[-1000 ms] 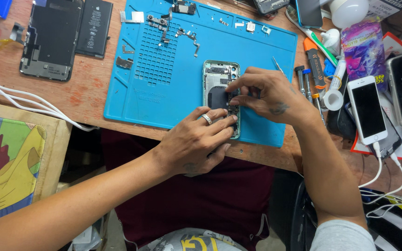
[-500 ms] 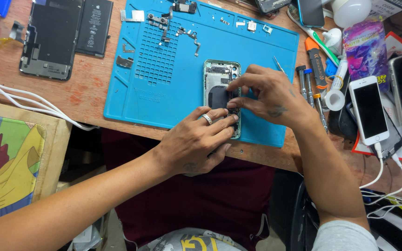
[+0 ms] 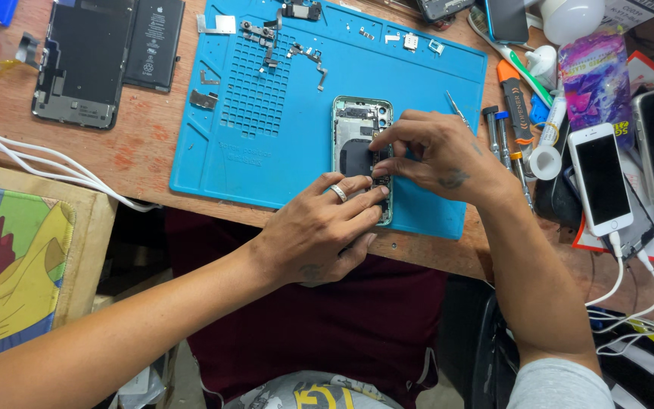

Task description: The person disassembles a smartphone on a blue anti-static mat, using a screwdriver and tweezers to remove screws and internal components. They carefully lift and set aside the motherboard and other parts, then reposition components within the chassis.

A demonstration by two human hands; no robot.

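Note:
An opened phone body (image 3: 356, 136) with its insides showing lies on a blue work mat (image 3: 266, 151) near the mat's front edge. My left hand (image 3: 319, 227), with a ring on one finger, rests at the phone's lower end and its fingertips press on the frame. My right hand (image 3: 433, 155) reaches in from the right, its fingertips pinched over a small part along the phone's right side. What the fingertips grip is hidden by the fingers.
Small loose parts and flex cables (image 3: 297, 45) lie at the mat's far end. A removed screen (image 3: 77, 64) and battery (image 3: 153, 42) sit to the left. Screwdrivers (image 3: 505, 136), a white phone (image 3: 599, 178) and white cables (image 3: 24, 155) crowd the wooden table (image 3: 138, 151).
Both hands stay on the phone; only the right fingertips have shifted slightly along its right side.

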